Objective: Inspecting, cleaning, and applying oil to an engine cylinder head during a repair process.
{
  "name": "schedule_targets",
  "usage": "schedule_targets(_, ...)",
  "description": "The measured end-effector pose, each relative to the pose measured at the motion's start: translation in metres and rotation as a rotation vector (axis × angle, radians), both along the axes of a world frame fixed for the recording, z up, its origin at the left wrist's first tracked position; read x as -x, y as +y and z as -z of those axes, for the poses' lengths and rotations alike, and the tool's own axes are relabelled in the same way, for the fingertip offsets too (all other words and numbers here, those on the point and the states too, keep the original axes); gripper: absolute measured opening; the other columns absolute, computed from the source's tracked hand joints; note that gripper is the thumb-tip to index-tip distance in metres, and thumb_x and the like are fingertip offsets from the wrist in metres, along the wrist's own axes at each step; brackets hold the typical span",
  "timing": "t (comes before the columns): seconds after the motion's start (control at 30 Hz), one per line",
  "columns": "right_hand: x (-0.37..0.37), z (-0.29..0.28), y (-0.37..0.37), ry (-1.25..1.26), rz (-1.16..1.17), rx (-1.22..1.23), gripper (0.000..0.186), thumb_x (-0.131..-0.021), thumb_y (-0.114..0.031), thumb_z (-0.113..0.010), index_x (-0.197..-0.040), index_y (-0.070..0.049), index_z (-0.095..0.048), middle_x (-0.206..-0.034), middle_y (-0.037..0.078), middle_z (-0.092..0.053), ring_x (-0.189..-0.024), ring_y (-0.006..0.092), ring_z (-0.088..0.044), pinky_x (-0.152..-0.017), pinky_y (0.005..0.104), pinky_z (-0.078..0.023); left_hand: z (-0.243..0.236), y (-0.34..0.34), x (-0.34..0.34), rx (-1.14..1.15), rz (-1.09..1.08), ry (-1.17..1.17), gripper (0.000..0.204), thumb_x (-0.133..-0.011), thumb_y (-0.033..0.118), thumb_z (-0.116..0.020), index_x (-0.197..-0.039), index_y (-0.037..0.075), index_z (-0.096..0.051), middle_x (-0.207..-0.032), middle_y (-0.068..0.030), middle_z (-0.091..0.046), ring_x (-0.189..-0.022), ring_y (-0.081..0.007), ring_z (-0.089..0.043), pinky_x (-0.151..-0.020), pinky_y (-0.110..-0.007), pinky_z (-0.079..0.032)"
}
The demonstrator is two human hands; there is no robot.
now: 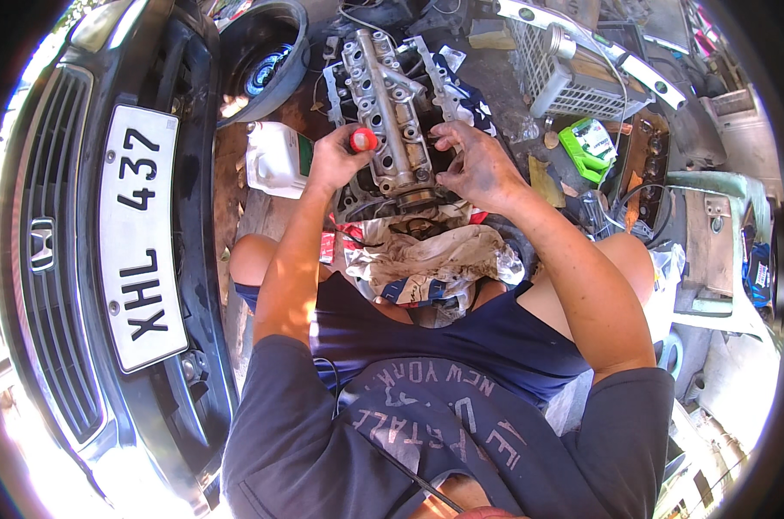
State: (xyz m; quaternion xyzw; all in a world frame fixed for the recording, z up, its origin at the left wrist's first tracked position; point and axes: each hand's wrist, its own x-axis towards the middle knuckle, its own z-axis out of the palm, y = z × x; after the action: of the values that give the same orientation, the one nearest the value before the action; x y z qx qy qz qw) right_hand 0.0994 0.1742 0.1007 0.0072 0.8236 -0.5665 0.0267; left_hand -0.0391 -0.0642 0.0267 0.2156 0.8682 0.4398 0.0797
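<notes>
A metal engine cylinder head (pixel 380 104) with a row of round openings lies before me, its long shaft pointing away. My left hand (pixel 331 161) is closed at its left edge, pinching a small red round container (pixel 363 139) with a paler middle. What kind of container it is, I cannot make out. On the other side, my right hand (pixel 480 166) hovers close to the head's right edge. Its dirty, bent fingers are apart, and nothing shows between them. A stained cloth (pixel 444 248) lies bunched between the near end of the head and my lap.
A car's front bumper (pixel 180 259) runs along the left. Beside it stand a white jug (pixel 275 160) and a dark basin (pixel 301 65). At the right are a grey plastic crate (pixel 543 82), a green bottle (pixel 589 149) and a pale green chair (pixel 727 186).
</notes>
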Motion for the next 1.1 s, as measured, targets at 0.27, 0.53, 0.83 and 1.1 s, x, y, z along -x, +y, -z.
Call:
schedule_targets(0.27, 0.002, 0.002, -0.001, 0.026, -0.014, -0.040, 0.058, -0.071, 0.005, -0.069, -0.124, -0.001, -0.046, -0.107, 0.016, -0.057, -0.072, 0.0156, -0.063, -0.066, 0.0278, -0.053, 0.011, -0.009, 0.010, -0.036, 0.017, -0.044, 0.044, -0.069, 0.006, -0.077, -0.109, -0.004, -0.061, -0.096, -0.0110, -0.068, -0.085, -0.0133, -0.063, -0.079, -0.028, -0.052)
schedule_targets(0.53, 0.001, 0.003, 0.001, 0.026, -0.007, -0.064, 0.058, -0.072, 0.005, -0.069, -0.124, 0.000, -0.046, -0.107, 0.015, -0.056, -0.073, 0.0160, -0.063, -0.067, 0.0281, -0.053, -0.014, 0.002, 0.002, 0.066, 0.064, -0.046, 0.043, -0.070, 0.006, -0.076, -0.109, -0.002, -0.061, -0.101, -0.0099, -0.067, -0.090, -0.0141, -0.062, -0.082, -0.028, -0.050)
schedule_targets(0.83, 0.002, 0.006, 0.000, 0.027, -0.008, -0.063, 0.058, -0.071, 0.005, -0.070, -0.123, 0.000, -0.046, -0.105, 0.014, -0.056, -0.071, 0.0151, -0.061, -0.066, 0.0280, -0.053, -0.032, 0.013, -0.004, 0.327, 0.181, 0.283, 0.048, -0.063, 0.010, -0.073, -0.108, -0.002, -0.062, -0.099, -0.0233, -0.064, -0.092, -0.0362, -0.063, -0.083, -0.037, -0.051)
schedule_targets(1.1, 0.003, 0.003, 0.000, 0.049, -0.005, -0.038, 0.059, -0.070, 0.006, -0.070, -0.124, 0.000, -0.046, -0.104, 0.012, -0.055, -0.070, 0.0144, -0.061, -0.066, 0.0274, -0.053, -0.002, 0.003, 0.004, -0.267, 0.013, -0.181, 0.042, -0.068, 0.010, -0.077, -0.104, -0.006, -0.063, -0.094, -0.0115, -0.068, -0.082, -0.0118, -0.062, -0.077, -0.027, -0.050)
